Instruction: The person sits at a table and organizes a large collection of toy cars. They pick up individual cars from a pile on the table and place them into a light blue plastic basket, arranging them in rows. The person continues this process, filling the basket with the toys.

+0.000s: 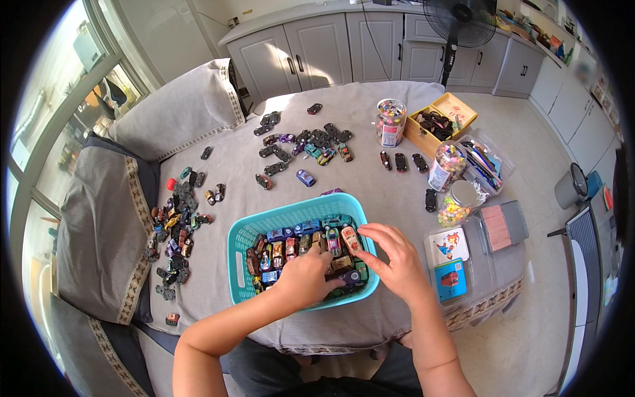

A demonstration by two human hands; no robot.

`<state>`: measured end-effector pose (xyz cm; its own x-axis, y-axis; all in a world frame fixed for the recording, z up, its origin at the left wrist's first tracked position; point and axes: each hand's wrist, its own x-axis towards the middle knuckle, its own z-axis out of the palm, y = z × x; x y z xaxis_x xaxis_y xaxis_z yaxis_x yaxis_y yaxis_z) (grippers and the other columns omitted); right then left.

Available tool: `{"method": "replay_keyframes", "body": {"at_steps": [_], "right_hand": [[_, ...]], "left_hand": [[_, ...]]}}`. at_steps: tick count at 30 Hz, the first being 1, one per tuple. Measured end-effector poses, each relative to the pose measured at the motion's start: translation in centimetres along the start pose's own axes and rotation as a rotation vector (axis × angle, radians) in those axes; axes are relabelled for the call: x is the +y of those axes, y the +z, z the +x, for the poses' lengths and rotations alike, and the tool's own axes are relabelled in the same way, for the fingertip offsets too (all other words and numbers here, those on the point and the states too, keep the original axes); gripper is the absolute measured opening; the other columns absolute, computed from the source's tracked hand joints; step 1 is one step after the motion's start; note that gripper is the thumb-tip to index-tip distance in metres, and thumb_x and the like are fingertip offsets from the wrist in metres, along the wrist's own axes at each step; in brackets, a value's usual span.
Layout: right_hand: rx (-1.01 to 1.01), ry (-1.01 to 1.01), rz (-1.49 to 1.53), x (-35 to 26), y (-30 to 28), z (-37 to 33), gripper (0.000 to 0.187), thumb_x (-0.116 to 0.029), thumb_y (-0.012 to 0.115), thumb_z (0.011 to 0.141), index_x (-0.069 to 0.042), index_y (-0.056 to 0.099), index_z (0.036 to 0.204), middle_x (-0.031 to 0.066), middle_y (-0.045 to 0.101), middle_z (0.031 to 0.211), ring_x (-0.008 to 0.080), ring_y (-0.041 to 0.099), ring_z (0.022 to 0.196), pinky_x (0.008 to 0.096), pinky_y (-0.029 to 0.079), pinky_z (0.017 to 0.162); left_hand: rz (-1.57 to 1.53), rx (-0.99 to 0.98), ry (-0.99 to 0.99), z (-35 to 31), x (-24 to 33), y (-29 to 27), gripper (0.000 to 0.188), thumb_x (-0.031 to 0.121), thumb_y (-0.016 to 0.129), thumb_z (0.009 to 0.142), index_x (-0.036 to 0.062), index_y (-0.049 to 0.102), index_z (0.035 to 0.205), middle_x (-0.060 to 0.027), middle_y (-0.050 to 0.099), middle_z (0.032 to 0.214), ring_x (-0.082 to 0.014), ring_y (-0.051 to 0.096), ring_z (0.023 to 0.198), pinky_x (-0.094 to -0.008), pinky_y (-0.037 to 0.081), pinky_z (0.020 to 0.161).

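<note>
A turquoise plastic basket [236,263] stands near the table's front edge, with several toy cars lined up in rows inside. My left hand [309,276] reaches down into it, fingers curled among the cars; their tips are partly hidden, so what they hold cannot be made out. A dark purple toy car [352,278] lies close to its thumb. At the basket's right side, my right hand [395,259] pinches a white and red toy car [350,239] between thumb and fingers. Blue toy cars [307,227] form the row along the far wall.
Loose toy cars [321,137] cover the cloth beyond the basket; another heap [177,225] lies left. On the right stand jars of colourful bits [391,122], a wooden box [423,137], a pen tray [488,165], and a card box [512,221]. Grey cushions [99,225] border the left.
</note>
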<state>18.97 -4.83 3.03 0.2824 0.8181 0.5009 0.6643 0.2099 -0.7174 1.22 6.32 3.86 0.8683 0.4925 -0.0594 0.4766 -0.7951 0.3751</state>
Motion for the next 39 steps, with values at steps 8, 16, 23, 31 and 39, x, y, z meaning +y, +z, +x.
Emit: {"method": "replay_keyframes", "body": {"at_steps": [8,16,23,31,39], "right_hand": [[-0.087,-0.068,0.020,-0.5,0.4,0.0,0.036,-0.022,0.077,0.076,-0.009,0.067,0.109,0.0065,0.066,0.108,0.0268,0.060,0.102,0.0385,0.047,0.090],[-0.119,-0.162,-0.005,-0.2,0.9,0.0,0.029,-0.021,0.077,0.075,-0.009,0.067,0.099,0.0055,0.067,0.097,0.0261,0.061,0.095,0.0421,0.044,0.092],[-0.041,-0.028,0.061,0.1,0.7,-0.3,0.020,-0.017,0.074,0.078,-0.009,0.068,0.096,0.0071,0.068,0.093,0.0269,0.062,0.091,0.0399,0.044,0.089],[-0.054,0.115,0.226,-0.7,0.7,-0.4,0.013,-0.011,0.073,0.081,-0.006,0.070,0.093,0.0072,0.069,0.093,0.0226,0.063,0.089,0.0353,0.047,0.083],[0.096,0.326,0.330,0.6,1.1,-0.6,0.016,-0.010,0.069,0.086,-0.003,0.067,0.100,0.0077,0.069,0.097,0.0194,0.062,0.091,0.0316,0.048,0.081]], "left_hand": [[-1.044,-0.108,-0.437,1.7,-1.2,-1.1,0.037,0.036,0.060,0.094,-0.0008,0.065,0.101,-0.0038,0.064,0.083,-0.0099,0.055,0.069,-0.0243,0.044,0.052],[-1.373,-0.207,-0.658,2.8,0.9,-2.3,0.046,0.047,0.052,0.096,0.0018,0.062,0.091,-0.0038,0.059,0.078,-0.0089,0.046,0.049,-0.0216,0.031,0.037],[-0.742,0.092,-0.147,1.5,0.4,-2.3,0.034,0.021,0.078,0.081,0.0017,0.066,0.106,-0.0047,0.065,0.092,-0.0086,0.059,0.067,-0.0207,0.047,0.058],[-0.092,0.334,0.316,-1.0,0.8,-2.3,0.037,0.019,0.081,0.072,0.0073,0.068,0.104,-0.0060,0.065,0.093,-0.0214,0.065,0.066,-0.0340,0.053,0.056],[-0.447,-0.094,0.091,-0.6,-0.4,-2.0,0.028,0.019,0.078,0.073,0.0014,0.071,0.094,-0.0110,0.064,0.090,-0.0261,0.064,0.073,-0.0353,0.052,0.067]]}}
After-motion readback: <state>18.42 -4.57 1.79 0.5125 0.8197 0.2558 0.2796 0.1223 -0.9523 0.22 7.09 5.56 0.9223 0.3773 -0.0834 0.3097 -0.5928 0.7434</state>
